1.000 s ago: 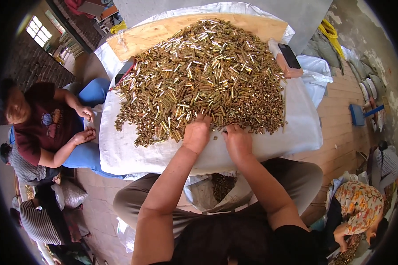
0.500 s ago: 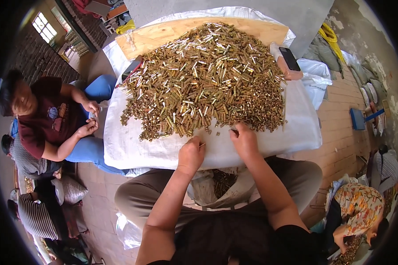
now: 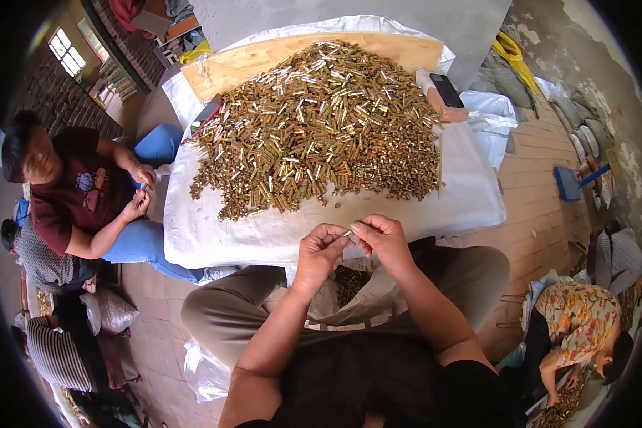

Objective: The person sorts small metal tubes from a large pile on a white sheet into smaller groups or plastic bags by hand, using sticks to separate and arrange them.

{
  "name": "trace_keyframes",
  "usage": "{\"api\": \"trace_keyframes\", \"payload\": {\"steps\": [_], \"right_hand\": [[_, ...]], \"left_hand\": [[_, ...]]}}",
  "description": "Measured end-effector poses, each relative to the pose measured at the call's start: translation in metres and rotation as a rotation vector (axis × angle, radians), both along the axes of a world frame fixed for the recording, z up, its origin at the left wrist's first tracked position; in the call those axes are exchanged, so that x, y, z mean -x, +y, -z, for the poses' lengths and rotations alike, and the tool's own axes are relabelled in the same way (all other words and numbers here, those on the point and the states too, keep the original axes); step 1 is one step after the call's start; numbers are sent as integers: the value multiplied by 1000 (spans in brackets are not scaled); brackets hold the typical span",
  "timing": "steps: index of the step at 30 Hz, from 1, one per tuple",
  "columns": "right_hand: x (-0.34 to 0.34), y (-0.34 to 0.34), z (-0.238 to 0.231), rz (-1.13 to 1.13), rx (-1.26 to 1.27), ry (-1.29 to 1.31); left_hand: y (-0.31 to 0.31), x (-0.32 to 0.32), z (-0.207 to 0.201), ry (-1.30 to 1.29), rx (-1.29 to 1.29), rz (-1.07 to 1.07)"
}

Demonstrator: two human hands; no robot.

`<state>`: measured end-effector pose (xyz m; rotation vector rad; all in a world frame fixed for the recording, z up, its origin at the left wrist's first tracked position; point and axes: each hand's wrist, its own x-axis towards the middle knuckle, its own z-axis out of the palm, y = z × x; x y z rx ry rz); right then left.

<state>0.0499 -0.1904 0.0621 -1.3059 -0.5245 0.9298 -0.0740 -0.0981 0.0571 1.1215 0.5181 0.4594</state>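
Observation:
Over the near edge of the cloth-covered table, my two hands meet fingertip to fingertip. My left hand (image 3: 322, 251) is closed in a pinch on a small brass-coloured metal rod (image 3: 347, 233) whose end shows between the hands. Closed fingers of my right hand (image 3: 382, 240) come up to the rod's end from the right; whatever they pinch is too small to make out. Beyond lies a big heap of brass-coloured metal pieces (image 3: 314, 121), long ribbed rods at its middle and short nut-like bits (image 3: 406, 171) along its near right side.
White cloth (image 3: 214, 235) covers the table. Behind the heap stands a wooden board (image 3: 264, 60); a phone (image 3: 446, 91) rests on a brick-like block at right. An opened sack (image 3: 357, 289) hangs between my knees. A co-worker (image 3: 78, 185) sits at left, others farther off.
Both hands have drawn back from the heap's near edge toward me and come together. The rod in my left hand now meets my right fingertips. The view has shifted slightly.

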Motion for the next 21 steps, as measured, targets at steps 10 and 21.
{"api": "trace_keyframes", "payload": {"steps": [10,21], "right_hand": [[-1,-11,-3,22,32,-11],[-3,-5,4,33,129,-243]], "left_hand": [[-13,2,-3,-11,-46,29],[-9,5,-1,40,-39,41]]}}
